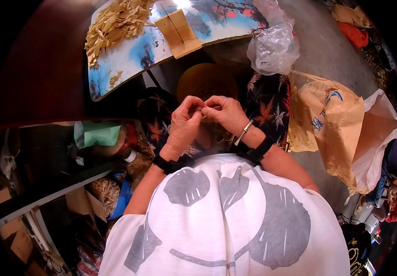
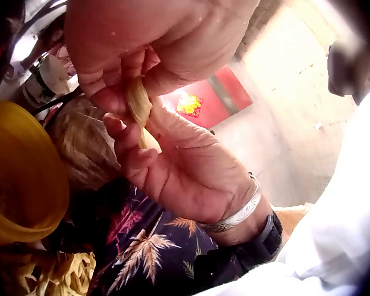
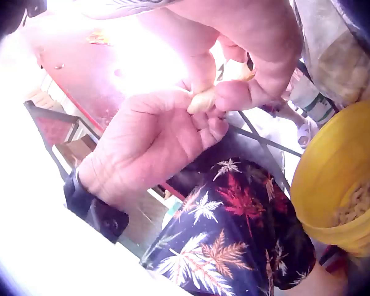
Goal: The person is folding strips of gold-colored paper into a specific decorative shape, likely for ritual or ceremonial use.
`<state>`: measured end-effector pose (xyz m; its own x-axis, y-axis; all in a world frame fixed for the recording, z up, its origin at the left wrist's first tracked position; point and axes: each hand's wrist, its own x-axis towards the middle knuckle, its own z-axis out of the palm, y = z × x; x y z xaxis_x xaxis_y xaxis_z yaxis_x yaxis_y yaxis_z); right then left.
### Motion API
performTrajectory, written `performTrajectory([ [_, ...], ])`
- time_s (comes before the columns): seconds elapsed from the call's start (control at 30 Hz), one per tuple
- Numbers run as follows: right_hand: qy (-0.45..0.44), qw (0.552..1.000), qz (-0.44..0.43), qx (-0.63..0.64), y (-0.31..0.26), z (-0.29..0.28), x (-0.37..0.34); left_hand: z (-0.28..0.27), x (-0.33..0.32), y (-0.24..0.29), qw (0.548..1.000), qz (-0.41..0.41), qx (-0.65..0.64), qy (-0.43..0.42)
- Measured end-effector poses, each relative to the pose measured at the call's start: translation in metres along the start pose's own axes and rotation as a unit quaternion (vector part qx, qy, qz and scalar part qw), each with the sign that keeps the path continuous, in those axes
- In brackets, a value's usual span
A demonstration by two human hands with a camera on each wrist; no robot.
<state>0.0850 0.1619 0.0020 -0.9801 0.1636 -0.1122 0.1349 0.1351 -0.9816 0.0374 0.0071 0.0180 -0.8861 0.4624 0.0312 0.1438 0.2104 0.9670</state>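
Observation:
Both hands meet above the lap in the head view. The left hand [image 1: 183,124] pinches a pale, husk-like strip [image 2: 139,105] between thumb and fingers. The right hand [image 1: 228,116], with a silver bracelet at its wrist, pinches the same strip from the other side, fingertips close to the left ones. In the right wrist view the folded pale piece [image 3: 202,101] shows between the fingertips, partly covered by them. The left palm [image 3: 157,132] faces up there. Fingers hide much of the strip's ends.
A blue-and-white board [image 1: 138,57] ahead bears a heap of dry strips [image 1: 115,27] and a wooden piece [image 1: 178,36]. A yellow bucket [image 3: 320,166] stands near the knees. Paper sacks [image 1: 331,119] and a clear plastic bag [image 1: 274,48] lie at the right.

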Motion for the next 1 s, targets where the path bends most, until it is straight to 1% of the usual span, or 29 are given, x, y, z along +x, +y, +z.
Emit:
performTrajectory([
  [0.07, 0.034, 0.994, -0.053, -0.087, -0.006, 0.000, -0.001, 0.003, -0.001, -0.005, 0.999, -0.008, -0.051, 0.006],
  [0.1, 0.051, 0.987, -0.081, -0.131, -0.010, 0.000, -0.001, 0.005, -0.001, -0.004, 0.999, -0.007, -0.015, 0.028],
  [0.17, 0.043, 0.994, -0.038, -0.091, -0.007, 0.002, -0.003, 0.009, -0.002, -0.003, 0.996, -0.005, 0.055, 0.073],
  [0.2, 0.037, 0.997, -0.017, -0.070, -0.005, 0.003, -0.002, 0.008, -0.003, -0.006, 0.995, -0.013, 0.066, 0.071],
  [0.23, 0.002, 0.998, 0.043, 0.042, -0.004, 0.004, -0.002, 0.008, -0.004, -0.011, 0.994, -0.021, 0.078, 0.069],
  [0.27, -0.032, 0.982, 0.104, 0.154, -0.002, 0.003, -0.002, 0.008, -0.005, -0.015, 0.993, -0.029, 0.090, 0.066],
  [0.3, -0.066, 0.949, 0.163, 0.263, -0.003, 0.004, -0.003, 0.008, -0.005, -0.012, 0.992, -0.035, 0.097, 0.072],
  [0.37, -0.083, 0.908, 0.173, 0.371, -0.011, 0.002, -0.003, 0.009, -0.006, -0.002, 0.989, -0.048, 0.112, 0.084],
  [0.4, -0.090, 0.884, 0.177, 0.423, -0.015, 0.001, -0.003, 0.009, -0.006, -0.004, 0.991, -0.059, 0.092, 0.082],
  [0.47, -0.075, 0.906, 0.154, 0.387, -0.015, 0.001, -0.003, 0.008, -0.004, -0.010, 0.993, -0.075, 0.051, 0.079],
  [0.5, -0.068, 0.916, 0.142, 0.368, -0.015, 0.001, -0.002, 0.007, -0.004, -0.009, 0.994, -0.083, -0.008, 0.064],
  [0.57, -0.042, 0.947, 0.130, 0.290, -0.012, -0.004, 0.001, 0.006, -0.002, -0.002, 0.987, -0.099, -0.123, 0.034],
  [0.6, -0.028, 0.960, 0.125, 0.251, -0.009, -0.006, 0.002, 0.003, -0.001, 0.001, 0.984, -0.104, -0.145, 0.005],
  [0.67, -0.042, 0.968, 0.085, 0.233, -0.001, -0.008, 0.005, -0.005, 0.001, 0.005, 0.974, -0.116, -0.187, -0.052],
  [0.7, -0.049, 0.971, 0.066, 0.224, 0.002, -0.008, 0.006, -0.008, 0.002, 0.003, 0.966, -0.139, -0.209, -0.058],
  [0.77, -0.067, 0.987, 0.042, 0.139, 0.006, -0.009, 0.007, -0.014, 0.004, 0.001, 0.947, -0.184, -0.254, -0.068],
  [0.8, -0.076, 0.992, 0.030, 0.096, 0.003, -0.009, 0.007, -0.016, 0.005, -0.003, 0.950, -0.184, -0.242, -0.075],
  [0.9, -0.038, 0.999, 0.012, 0.017, -0.013, -0.009, 0.003, -0.013, 0.005, -0.007, 0.939, -0.218, -0.262, -0.044],
  [1.0, -0.063, 0.998, 0.002, 0.027, -0.017, -0.008, 0.005, -0.009, 0.004, 0.000, 0.949, -0.223, -0.224, -0.025],
])
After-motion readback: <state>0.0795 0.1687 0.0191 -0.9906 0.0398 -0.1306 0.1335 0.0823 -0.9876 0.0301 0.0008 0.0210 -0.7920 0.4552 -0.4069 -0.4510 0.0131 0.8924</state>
